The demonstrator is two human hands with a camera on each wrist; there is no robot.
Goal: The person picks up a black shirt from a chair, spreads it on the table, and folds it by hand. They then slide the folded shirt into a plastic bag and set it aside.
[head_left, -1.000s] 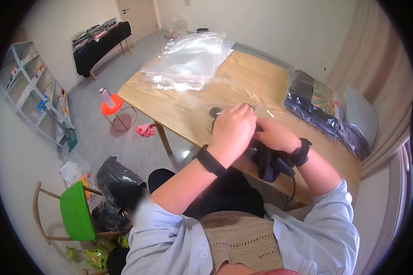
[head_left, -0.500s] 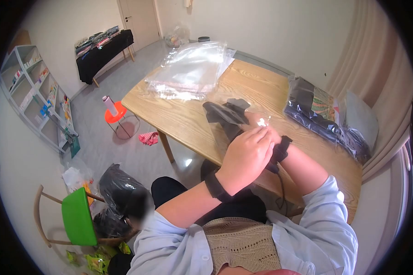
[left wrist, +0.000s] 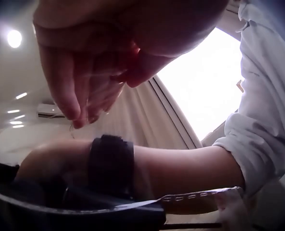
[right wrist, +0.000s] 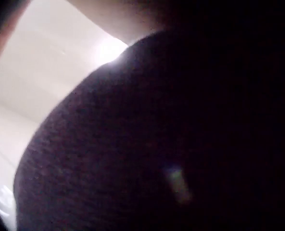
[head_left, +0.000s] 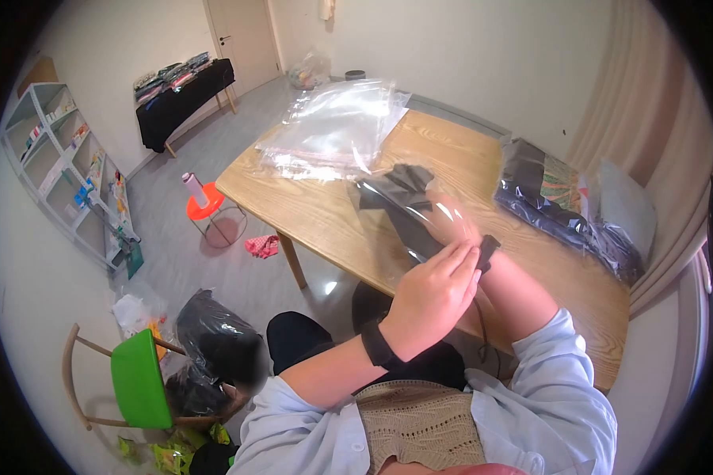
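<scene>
In the head view my right hand [head_left: 450, 220] is inside a clear plastic bag [left wrist: 200, 196], gripping dark cloth [head_left: 404, 215] that spreads away from it within the film. Its fingertips are hidden by the cloth. My left hand [head_left: 437, 294] lies over the right wrist, fingers extended together and pinching the bag's film near its mouth. Seen from the left wrist, the left fingers [left wrist: 60, 91] point down above the right forearm and its black band [left wrist: 111, 161], with the bag's edge below. Dark fabric [right wrist: 133, 134] fills most of the right wrist view.
A stack of clear bags [head_left: 329, 131] lies on the wooden table's [head_left: 444, 146] far left. Packed dark clothing in plastic [head_left: 539, 214] lies to the right. A cable [head_left: 483, 332] hangs at the near edge; a green chair [head_left: 140, 380] and orange stool [head_left: 206, 203] stand left.
The right hand and dark cloth have gone forward into the clear bag, where the cloth spreads out. My left hand has come back from over the cloth to the right wrist.
</scene>
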